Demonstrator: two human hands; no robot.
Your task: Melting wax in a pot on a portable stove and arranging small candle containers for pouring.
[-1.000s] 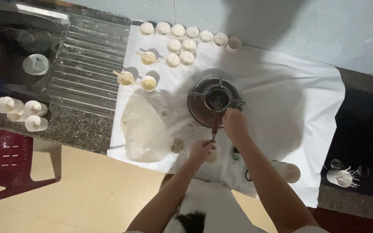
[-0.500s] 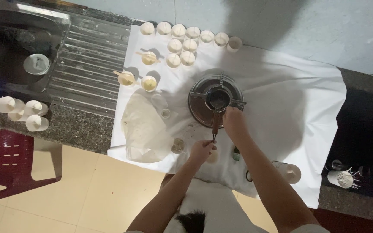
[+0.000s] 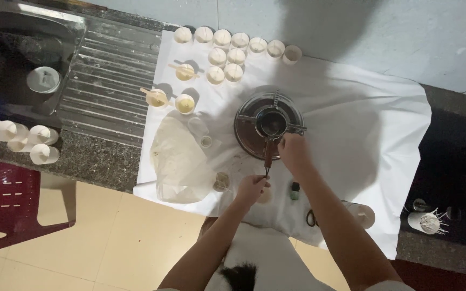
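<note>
Both forearms are bare, with no sleeves, watch or rings visible. The left hand (image 3: pixel 252 187) and right hand (image 3: pixel 293 150) are ungloved. A white garment with a black patch covers the lap.

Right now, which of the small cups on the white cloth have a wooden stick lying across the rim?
Two: the cup left of the tight cluster, and the cup nearest the ribbed draining board. The third yellowish cup and the cluster's pale cups carry no stick.
</note>
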